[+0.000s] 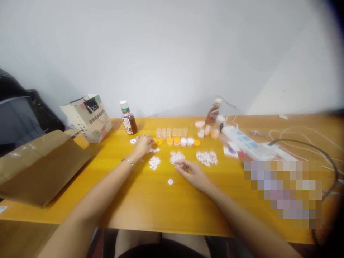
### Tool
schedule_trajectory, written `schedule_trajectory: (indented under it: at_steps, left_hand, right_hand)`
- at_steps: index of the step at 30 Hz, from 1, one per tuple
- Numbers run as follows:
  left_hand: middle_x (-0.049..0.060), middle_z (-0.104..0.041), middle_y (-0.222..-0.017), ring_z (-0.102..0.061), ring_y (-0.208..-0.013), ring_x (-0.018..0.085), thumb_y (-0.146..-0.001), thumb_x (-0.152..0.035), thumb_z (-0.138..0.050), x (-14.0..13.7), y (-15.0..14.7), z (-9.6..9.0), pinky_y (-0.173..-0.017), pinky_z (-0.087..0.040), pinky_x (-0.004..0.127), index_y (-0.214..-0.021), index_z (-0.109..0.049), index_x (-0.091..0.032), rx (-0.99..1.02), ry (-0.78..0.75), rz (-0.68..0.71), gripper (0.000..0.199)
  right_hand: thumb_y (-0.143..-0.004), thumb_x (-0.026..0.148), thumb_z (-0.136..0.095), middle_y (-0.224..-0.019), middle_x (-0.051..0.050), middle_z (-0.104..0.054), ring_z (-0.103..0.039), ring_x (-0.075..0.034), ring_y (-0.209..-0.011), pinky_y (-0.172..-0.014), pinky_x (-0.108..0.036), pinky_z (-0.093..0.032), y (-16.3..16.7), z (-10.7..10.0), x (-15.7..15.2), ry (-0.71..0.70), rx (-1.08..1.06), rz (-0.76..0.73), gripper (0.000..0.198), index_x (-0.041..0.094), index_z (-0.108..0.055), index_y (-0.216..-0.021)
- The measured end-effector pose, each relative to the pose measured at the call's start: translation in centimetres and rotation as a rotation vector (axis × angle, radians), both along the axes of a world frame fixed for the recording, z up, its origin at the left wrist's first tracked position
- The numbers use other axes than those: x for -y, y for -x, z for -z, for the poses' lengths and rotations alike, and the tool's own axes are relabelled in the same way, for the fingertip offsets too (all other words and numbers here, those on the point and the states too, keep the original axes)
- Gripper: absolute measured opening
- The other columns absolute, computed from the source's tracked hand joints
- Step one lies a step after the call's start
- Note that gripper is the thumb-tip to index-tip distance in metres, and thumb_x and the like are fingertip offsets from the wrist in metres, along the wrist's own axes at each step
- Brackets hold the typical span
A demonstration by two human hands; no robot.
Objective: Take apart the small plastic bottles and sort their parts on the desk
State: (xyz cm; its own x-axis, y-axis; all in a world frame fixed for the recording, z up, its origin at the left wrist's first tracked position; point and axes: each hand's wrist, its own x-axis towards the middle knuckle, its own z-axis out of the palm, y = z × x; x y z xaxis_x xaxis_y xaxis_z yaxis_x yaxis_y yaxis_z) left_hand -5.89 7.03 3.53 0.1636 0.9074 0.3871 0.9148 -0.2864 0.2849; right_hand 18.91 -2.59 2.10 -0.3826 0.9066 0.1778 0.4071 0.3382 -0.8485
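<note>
My left hand (pixel 142 146) reaches to the row of caps, its fingers bent and closed at an orange cap (pixel 158 142). A white cap (pixel 133 141) lies just left of that hand. Over a pile of small white pieces (pixel 176 156) is my right hand (pixel 191 172), thumb and fingertips drawn together; what they pinch is too small to make out. Another cluster of white discs (pixel 154 163) lies between the hands, with a single white disc (pixel 170 182) nearer to me. Farther right sits a pile of clear-white rings (pixel 206 158).
Behind the caps (pixel 183 142) stands a row of small clear containers (pixel 172 132). A brown bottle (pixel 129 123) and paper bag (pixel 92 120) are at back left, a cardboard box (pixel 40 165) at left. A second bottle (pixel 213 113), power strip (pixel 242 139) and cables occupy the right.
</note>
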Motion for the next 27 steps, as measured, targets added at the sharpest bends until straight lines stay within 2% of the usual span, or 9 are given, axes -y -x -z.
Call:
schedule_trajectory:
  at_steps: [9,18,24,27]
  left_hand:
    - [0.007,-0.066,-0.089,-0.054,-0.089,0.024,-0.079,-0.02,-0.05,-0.3,0.5,1.2,-0.075,-0.03,0.035,-0.075,-0.068,-0.019,-0.046,0.032,-0.036,0.018]
    - [0.005,-0.066,-0.089,-0.056,-0.088,0.022,-0.079,-0.019,-0.051,-0.9,0.7,2.0,-0.075,-0.035,0.032,-0.075,-0.068,-0.019,-0.023,0.027,-0.018,0.017]
    - [0.006,-0.065,-0.092,-0.057,-0.089,0.022,-0.079,-0.023,-0.054,-0.8,1.0,1.6,-0.078,-0.04,0.031,-0.085,-0.067,-0.019,0.031,-0.008,0.016,0.016]
    - [0.006,-0.064,-0.095,-0.056,-0.092,0.02,-0.082,-0.026,-0.05,0.5,0.4,1.1,-0.082,-0.041,0.031,-0.091,-0.065,-0.018,0.076,-0.055,0.041,0.019]
  right_hand:
    - [-0.08,0.034,-0.05,-0.067,0.0,-0.057,-0.05,-0.012,-0.058,-0.057,-0.024,-0.043,0.0,-0.1,-0.2,-0.018,0.018,-0.023,0.024,0.018,-0.061,-0.093]
    - [-0.08,0.036,-0.05,-0.066,0.0,-0.058,-0.051,-0.011,-0.055,-0.054,-0.024,-0.043,-0.2,0.2,-0.3,-0.066,0.013,-0.006,0.024,0.019,-0.062,-0.091]
    - [-0.079,0.036,-0.051,-0.067,-0.001,-0.061,-0.053,-0.012,-0.057,-0.055,-0.025,-0.044,-0.3,-0.2,-0.4,-0.068,0.009,0.019,0.023,0.019,-0.063,-0.089]
    - [-0.078,0.036,-0.051,-0.069,-0.001,-0.062,-0.055,-0.013,-0.06,-0.057,-0.025,-0.045,-0.6,-0.9,-0.5,-0.082,0.002,0.073,0.024,0.019,-0.064,-0.089]
